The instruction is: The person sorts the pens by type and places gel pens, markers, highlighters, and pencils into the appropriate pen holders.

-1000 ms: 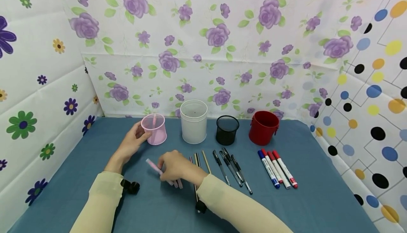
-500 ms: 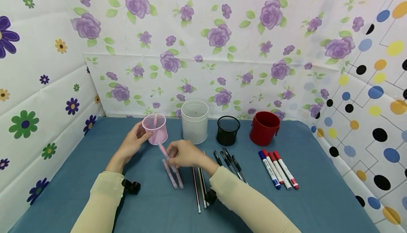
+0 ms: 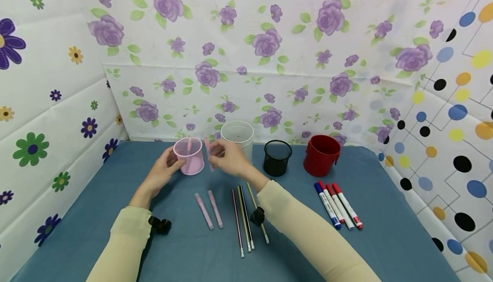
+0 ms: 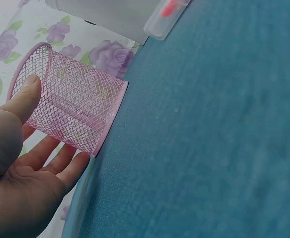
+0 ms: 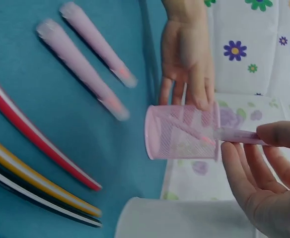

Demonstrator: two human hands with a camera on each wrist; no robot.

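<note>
At far left, the left hand [image 3: 163, 170] has its thumb and fingers curled round the pink mesh cup [image 3: 192, 164], upright with one pink pen [image 5: 192, 130] leaning inside. Just to the right, the right hand [image 3: 231, 158] pinches another pen [image 3: 207, 147], near the rim; whether it touches, you can't tell! Nearer the front, two loose pens [image 3: 215, 209] lie side by side, then four pencils [image 3: 244, 219]. Behind come the white bin [image 3: 248, 150], partly hidden, black mesh cup [image 3: 275, 164] and red pot [image 3: 319, 164], four markers [image 3: 340, 206] before it.
</note>
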